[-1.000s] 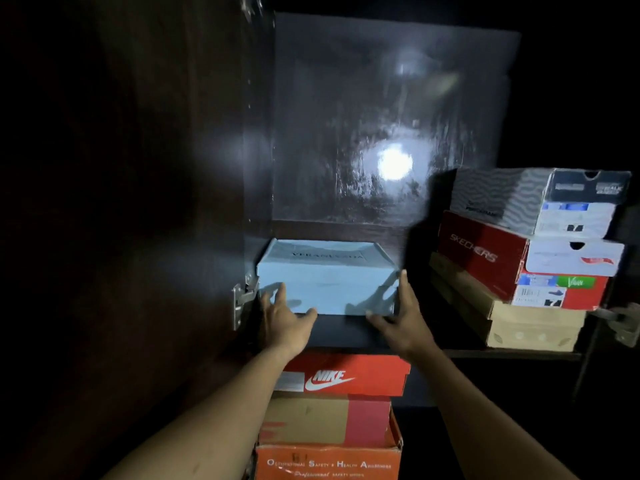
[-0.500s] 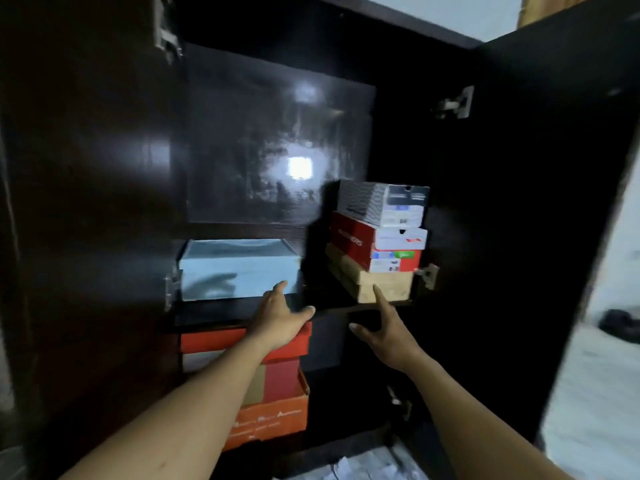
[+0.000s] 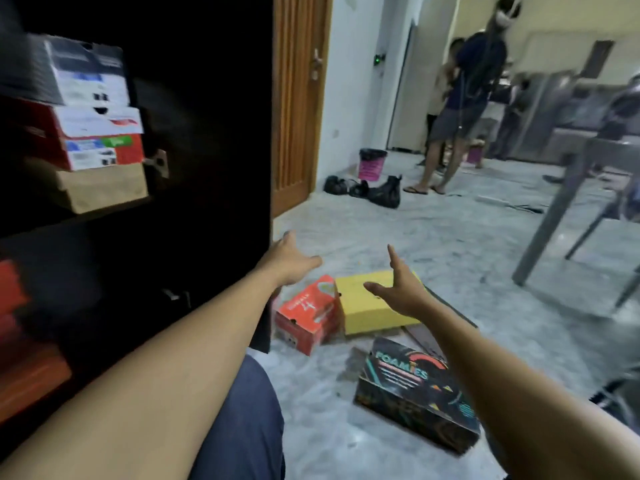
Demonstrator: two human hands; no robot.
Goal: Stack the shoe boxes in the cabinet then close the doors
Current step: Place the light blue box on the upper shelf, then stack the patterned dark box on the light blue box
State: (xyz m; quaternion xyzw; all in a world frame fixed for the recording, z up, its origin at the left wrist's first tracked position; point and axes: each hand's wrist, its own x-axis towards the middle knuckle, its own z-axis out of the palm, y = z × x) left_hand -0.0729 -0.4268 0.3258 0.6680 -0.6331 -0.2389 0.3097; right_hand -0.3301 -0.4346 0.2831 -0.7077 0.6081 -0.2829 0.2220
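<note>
Three shoe boxes lie on the floor: an orange-red box [image 3: 306, 313], a yellow box [image 3: 370, 306] beside it, and a dark box marked FOAMIES [image 3: 412, 393] nearer to me. My left hand [image 3: 289, 259] hovers open above the orange-red box. My right hand [image 3: 400, 289] is open over the yellow box, not gripping it. On the left, the dark cabinet [image 3: 207, 168] stands open with a stack of boxes [image 3: 86, 123] on its shelf. More orange boxes [image 3: 20, 341] sit on a lower shelf.
The open cabinet door's edge [image 3: 266, 133] stands just left of my left hand. A wooden door [image 3: 298, 98] is behind it. People [image 3: 464, 98] stand at the back, near a bin [image 3: 372, 164] and black bags [image 3: 363, 188]. Grey table legs [image 3: 554, 216] are at the right.
My view has swung right, from the cabinet shelves to the floor. Both hands have left the shelf with the light blue box and now reach out over the floor boxes.
</note>
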